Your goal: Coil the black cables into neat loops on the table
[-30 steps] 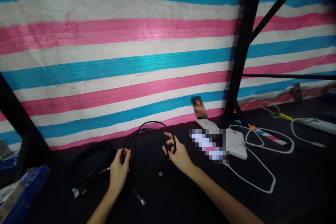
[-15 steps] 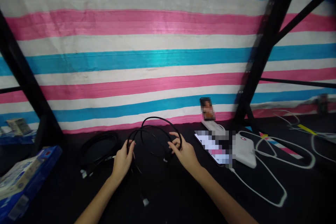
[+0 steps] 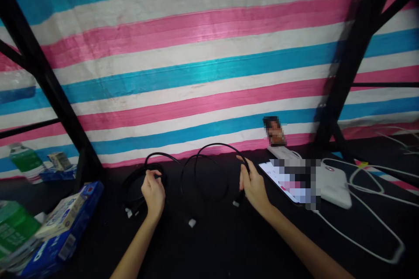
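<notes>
A loosely looped black cable (image 3: 218,144) arcs between my two hands above the dark table. My left hand (image 3: 153,192) is closed on part of this cable, with its fingers curled, in front of a coiled black cable (image 3: 127,183) on the table. My right hand (image 3: 253,183) pinches the cable's other side, and a pale connector (image 3: 236,203) hangs just below its fingers. Another pale connector (image 3: 192,223) shows between the hands, lower down. Light connector ends (image 3: 129,212) lie at the front of the coil.
Right of my right hand are a lit phone (image 3: 278,178), a white power bank (image 3: 337,185) and white cables (image 3: 363,237). At the left stand a blue box (image 3: 62,244) and green-labelled bottles (image 3: 26,159). Black frame posts (image 3: 350,65) rise before a striped sheet (image 3: 196,69).
My hands have moved farther apart, drawing the loops wider. My left hand now overlaps the coiled cable's right side. The camera view has tilted and turned left.
</notes>
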Demonstrator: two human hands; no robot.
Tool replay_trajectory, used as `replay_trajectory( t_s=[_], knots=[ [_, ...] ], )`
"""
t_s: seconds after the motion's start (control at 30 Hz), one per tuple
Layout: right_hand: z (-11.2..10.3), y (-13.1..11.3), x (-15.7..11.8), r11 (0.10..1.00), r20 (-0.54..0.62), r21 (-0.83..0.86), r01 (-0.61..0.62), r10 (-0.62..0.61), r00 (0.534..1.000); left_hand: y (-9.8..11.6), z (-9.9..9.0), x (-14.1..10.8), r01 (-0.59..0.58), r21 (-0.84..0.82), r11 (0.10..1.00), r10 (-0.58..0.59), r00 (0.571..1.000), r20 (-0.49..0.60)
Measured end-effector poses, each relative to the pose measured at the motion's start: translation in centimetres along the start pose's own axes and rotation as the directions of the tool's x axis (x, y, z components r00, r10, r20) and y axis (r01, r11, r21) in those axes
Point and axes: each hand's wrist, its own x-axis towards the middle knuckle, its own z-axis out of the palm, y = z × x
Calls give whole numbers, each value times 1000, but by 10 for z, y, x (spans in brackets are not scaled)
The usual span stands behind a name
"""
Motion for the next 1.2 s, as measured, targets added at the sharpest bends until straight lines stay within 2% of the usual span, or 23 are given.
replay_trajectory(
  t_s=[0.13, 0.2, 0.33, 0.43, 0.5, 0.63, 0.77, 0.83, 0.9, 0.97, 1.1, 1.2],
  knots=[
    [-3, -5, 4, 985, -135, 162, -62, 84, 987, 5, 1, 3, 37, -116, 993, -40, 999, -20],
    [-4, -7, 4, 974, -142, 215, -73, 105, 984, 6, 2, 2, 42, -134, 990, -41, 999, 8],
    [2, -7, 1, 956, 33, 267, -119, 115, 993, 6, 3, -8, 51, -85, 995, -40, 991, 127],
    [9, -1, -2, 945, 171, 259, -198, 156, 973, 2, 4, -15, 17, 152, 988, -50, 974, 219],
    [14, 6, -3, 940, 235, 236, -245, 190, 953, -2, 5, -16, -26, 321, 947, -60, 965, 255],
    [21, 20, -6, 949, 262, 123, -290, 250, 932, -14, 10, -12, -134, 399, 907, 17, 959, 283],
    [25, 25, -11, 951, 338, 122, -284, 229, 913, -26, 15, -15, -244, 454, 857, 52, 917, 396],
    [27, 25, -13, 944, 380, 158, -289, 212, 901, -31, 17, -20, -319, 540, 779, 38, 883, 467],
    [27, 25, -14, 929, 398, 171, -328, 240, 885, -36, 18, -23, -400, 613, 681, 22, 848, 530],
    [27, 24, -15, 907, 422, 182, -379, 275, 864, -41, 18, -24, -467, 631, 620, 35, 819, 573],
    [28, 19, -13, 864, 494, 267, -428, 259, 830, -46, 16, -19, -519, 589, 619, 94, 794, 601],
    [27, 12, -12, 895, 446, 324, -305, 140, 884, -43, 16, -17, -475, 580, 662, 77, 812, 578]
  ],
)
